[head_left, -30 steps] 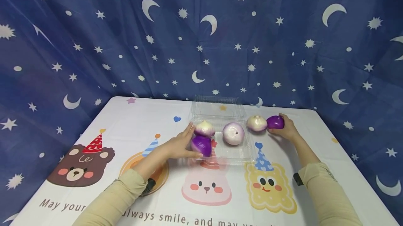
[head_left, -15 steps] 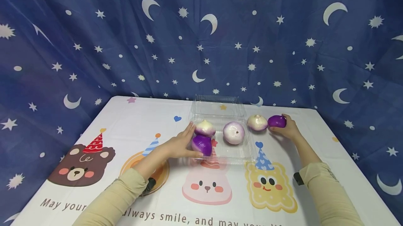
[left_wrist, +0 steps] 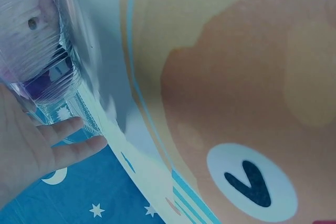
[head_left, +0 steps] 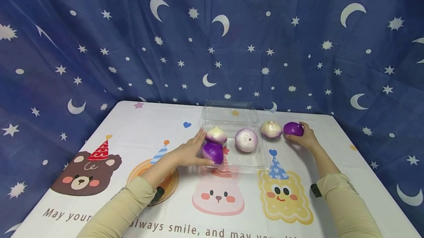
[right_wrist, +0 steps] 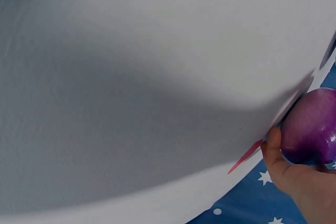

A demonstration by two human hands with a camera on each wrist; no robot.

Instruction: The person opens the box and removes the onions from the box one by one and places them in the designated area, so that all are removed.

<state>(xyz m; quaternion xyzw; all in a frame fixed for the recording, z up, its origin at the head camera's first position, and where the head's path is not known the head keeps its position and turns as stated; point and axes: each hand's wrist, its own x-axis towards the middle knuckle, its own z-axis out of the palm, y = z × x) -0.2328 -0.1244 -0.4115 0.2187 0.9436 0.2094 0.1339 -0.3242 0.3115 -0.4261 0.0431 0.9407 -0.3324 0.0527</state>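
Note:
My right hand (head_left: 305, 138) holds a purple onion (head_left: 293, 129) at the right, thumb and fingers around its side. The right wrist view shows the same purple onion (right_wrist: 310, 127) between them. Just left of it a white-and-purple onion (head_left: 271, 130) sits on the table. My left hand (head_left: 190, 152) rests against the left wall of a clear plastic container (head_left: 246, 161), fingers extended. Inside lie a purple onion (head_left: 213, 153) in front, a white-topped onion (head_left: 216, 135) behind it, and a pale onion (head_left: 246, 140) to the right. The left wrist view shows straight fingers (left_wrist: 79, 150) beside the container.
The container's clear lid (head_left: 230, 114) stands open toward the back. A white tablecloth (head_left: 165, 120) with printed cartoon faces covers the table. Behind it hangs a blue curtain (head_left: 182, 28) with moons and stars.
My right hand and the purple onion have shifted slightly right, leaving a small gap to the white-and-purple onion. The left hand and the container have stayed in place.

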